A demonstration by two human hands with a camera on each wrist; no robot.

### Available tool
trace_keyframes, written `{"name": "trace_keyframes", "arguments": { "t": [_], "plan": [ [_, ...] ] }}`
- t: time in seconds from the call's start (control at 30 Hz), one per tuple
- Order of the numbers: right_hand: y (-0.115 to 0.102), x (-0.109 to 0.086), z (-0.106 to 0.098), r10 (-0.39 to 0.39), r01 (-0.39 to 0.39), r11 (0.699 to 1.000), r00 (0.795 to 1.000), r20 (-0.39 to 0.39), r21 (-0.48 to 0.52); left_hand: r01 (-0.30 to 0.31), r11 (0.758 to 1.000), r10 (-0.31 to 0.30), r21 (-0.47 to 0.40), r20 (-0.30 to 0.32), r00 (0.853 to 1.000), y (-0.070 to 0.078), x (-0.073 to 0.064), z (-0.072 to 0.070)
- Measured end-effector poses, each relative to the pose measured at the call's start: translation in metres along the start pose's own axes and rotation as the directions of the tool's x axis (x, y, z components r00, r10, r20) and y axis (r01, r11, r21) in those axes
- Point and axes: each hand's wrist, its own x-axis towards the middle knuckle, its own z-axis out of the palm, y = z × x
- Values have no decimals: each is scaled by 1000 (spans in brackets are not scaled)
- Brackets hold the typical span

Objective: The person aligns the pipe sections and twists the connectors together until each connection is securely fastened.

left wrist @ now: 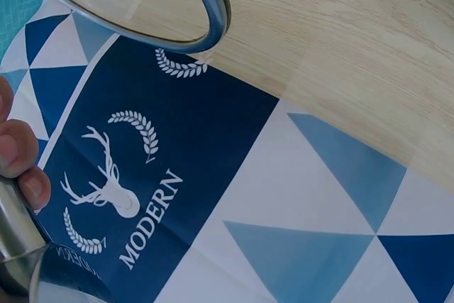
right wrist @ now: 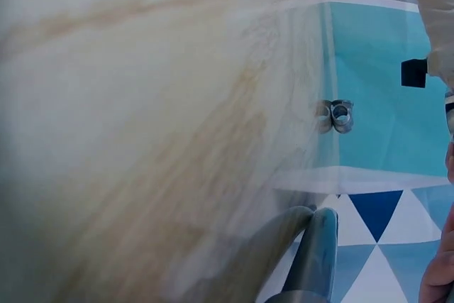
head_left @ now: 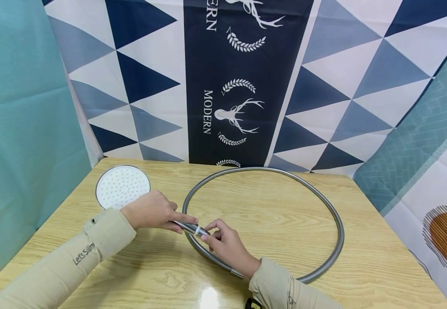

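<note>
A shower head with a round white nozzle face and chrome rim is at the table's left side. My left hand grips its chrome handle, index finger stretched along it; the handle shows beside fingertips at the left edge of the left wrist view. A white ring shows at the handle's end. Just beyond it my right hand pinches a small chrome fitting, partly covered by the fingers. A grey shower hose lies in a big loop, one metal-sleeved part under my right wrist.
The wooden table ends at the back against a patterned cloth. Teal cloth hangs at the left. In the right wrist view, a small chrome piece with a round opening appears; what it is I cannot tell.
</note>
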Motion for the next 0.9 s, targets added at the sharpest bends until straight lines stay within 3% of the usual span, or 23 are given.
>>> {"name": "trace_keyframes", "arguments": {
  "t": [0.27,0.6,0.9],
  "plan": [
    [2,0,0,-21,18,998,998,-60,-53,-23,1000,23,-13,24,999,1,5,-1],
    [-2,1,0,72,-70,997,996,-49,40,-18,1000,18,12,28,999,0,3,-3],
    [-4,6,3,12,-12,1000,999,-36,-2,-19,1000,19,3,53,998,-3,3,-6]
  ]
}}
